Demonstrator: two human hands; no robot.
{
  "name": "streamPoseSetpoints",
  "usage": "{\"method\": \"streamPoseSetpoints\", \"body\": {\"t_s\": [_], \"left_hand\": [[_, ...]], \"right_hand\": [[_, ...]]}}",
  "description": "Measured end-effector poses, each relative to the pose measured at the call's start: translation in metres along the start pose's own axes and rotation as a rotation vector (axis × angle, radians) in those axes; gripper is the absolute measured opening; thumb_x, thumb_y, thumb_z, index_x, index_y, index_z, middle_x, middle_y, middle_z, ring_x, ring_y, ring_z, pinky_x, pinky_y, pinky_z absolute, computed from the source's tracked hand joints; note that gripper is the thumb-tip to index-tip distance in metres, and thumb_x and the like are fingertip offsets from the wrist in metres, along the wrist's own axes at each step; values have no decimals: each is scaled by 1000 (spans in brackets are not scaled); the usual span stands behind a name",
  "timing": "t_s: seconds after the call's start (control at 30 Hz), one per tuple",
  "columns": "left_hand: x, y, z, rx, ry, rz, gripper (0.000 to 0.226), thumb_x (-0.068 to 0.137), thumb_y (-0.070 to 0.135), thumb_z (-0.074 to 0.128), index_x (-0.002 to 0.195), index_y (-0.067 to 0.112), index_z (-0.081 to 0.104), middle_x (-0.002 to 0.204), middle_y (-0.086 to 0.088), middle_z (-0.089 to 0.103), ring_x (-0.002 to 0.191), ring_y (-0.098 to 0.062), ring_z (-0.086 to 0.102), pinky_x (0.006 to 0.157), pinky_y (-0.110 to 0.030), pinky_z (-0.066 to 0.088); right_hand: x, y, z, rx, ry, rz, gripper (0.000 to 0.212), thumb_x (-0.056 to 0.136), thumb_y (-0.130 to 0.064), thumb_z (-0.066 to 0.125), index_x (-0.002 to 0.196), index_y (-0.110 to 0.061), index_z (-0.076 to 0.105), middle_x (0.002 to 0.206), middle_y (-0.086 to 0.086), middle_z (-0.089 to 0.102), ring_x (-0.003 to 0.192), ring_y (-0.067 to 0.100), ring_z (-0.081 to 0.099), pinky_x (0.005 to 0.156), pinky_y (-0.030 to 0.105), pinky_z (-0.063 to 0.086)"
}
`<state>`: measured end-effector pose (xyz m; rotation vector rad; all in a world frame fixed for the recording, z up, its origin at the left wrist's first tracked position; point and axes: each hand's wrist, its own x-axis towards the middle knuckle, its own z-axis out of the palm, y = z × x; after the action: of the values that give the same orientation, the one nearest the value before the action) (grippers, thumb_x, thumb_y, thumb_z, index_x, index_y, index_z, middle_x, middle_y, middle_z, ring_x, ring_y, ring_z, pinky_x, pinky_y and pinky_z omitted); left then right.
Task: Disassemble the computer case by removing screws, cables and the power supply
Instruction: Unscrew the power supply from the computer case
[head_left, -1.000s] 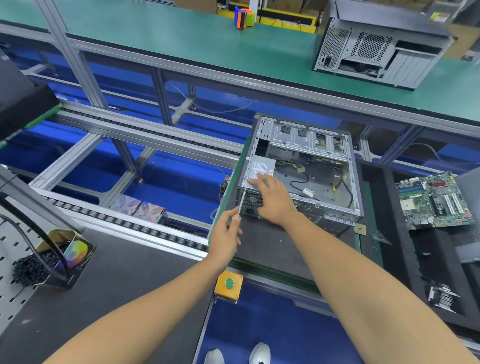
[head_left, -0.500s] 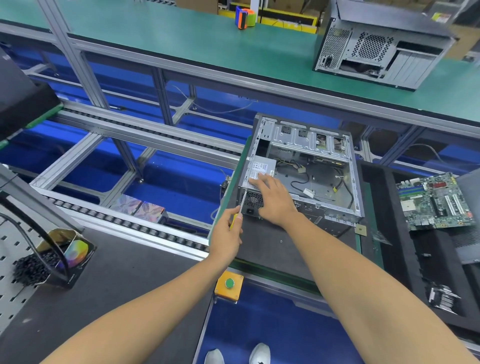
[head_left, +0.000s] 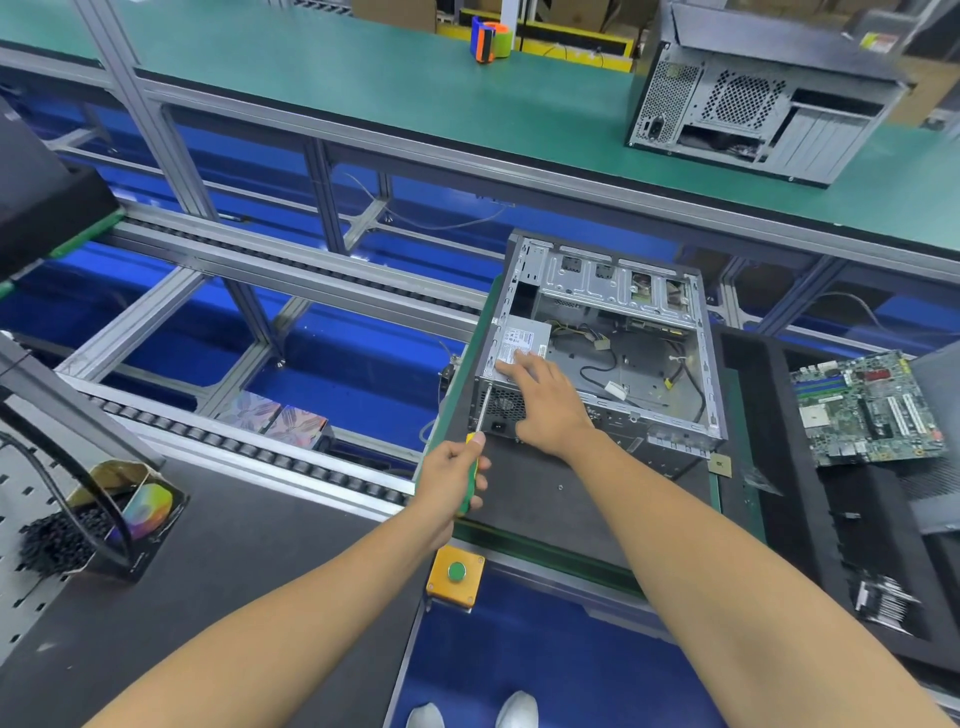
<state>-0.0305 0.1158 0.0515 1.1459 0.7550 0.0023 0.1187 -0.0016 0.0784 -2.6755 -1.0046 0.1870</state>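
Observation:
An open grey computer case (head_left: 680, 415) lies on its side on a dark mat (head_left: 545, 499). Loose cables (head_left: 608, 364) lie on its floor. The power supply (head_left: 522, 340), with a white label, sits in the case's near left corner. My right hand (head_left: 545, 405) rests flat on the power supply, fingers straight. My left hand (head_left: 449, 480) grips a green and yellow screwdriver (head_left: 472, 475). Its shaft points up at the case's rear panel, beside the fan grille (head_left: 506, 405).
A bare motherboard (head_left: 867, 408) lies on black foam at the right. A second case (head_left: 753, 98) stands on the far green bench. A yellow box with a green button (head_left: 456, 574) sits at the near edge. A box of black parts (head_left: 78, 525) is at left.
My left hand has drawn back a little toward me and shifted its grip on the screwdriver, so more of the green handle shows. My right hand has stayed on the power supply.

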Motion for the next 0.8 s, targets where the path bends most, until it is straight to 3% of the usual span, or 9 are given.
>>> {"method": "streamPoseSetpoints", "body": {"t_s": [0.23,0.4,0.53,0.67,0.8], "left_hand": [[8,3,-12,-48,-95,-81,44,102,50,57,106,8,70,82,0,76,57,-8,58,45,-22,46],[10,9,-16,-98,-133,-125,44,98,52,62,110,9,66,85,1,72,57,-8,54,43,-21,40],[7,16,-15,-58,-53,-57,47,83,36,86,103,16,48,103,-5,63,61,-9,57,41,-22,38],[8,15,-16,-25,24,-26,38,82,32,87,87,12,55,97,-7,68,59,-8,65,51,-26,55],[8,14,-11,-1,25,-58,39,85,38,83,98,8,62,91,-10,69,64,-8,69,55,-27,57]], "right_hand": [[0,-1,0,-3,-2,-1,95,68,-8,68,154,-29,33,164,4,23,150,27,18,122,41,22],[0,-1,0,-6,-8,2,95,68,-8,68,154,-29,32,164,3,22,150,27,17,123,40,21],[0,-2,-1,-10,-12,6,96,68,-9,68,154,-30,32,165,3,21,151,27,16,123,42,21],[-1,-2,-1,-21,-14,9,95,68,-10,68,154,-30,31,165,3,21,151,27,16,123,43,22],[-1,-3,-2,-26,-15,1,95,68,-12,68,154,-29,32,164,4,22,151,28,17,122,43,23]]}}
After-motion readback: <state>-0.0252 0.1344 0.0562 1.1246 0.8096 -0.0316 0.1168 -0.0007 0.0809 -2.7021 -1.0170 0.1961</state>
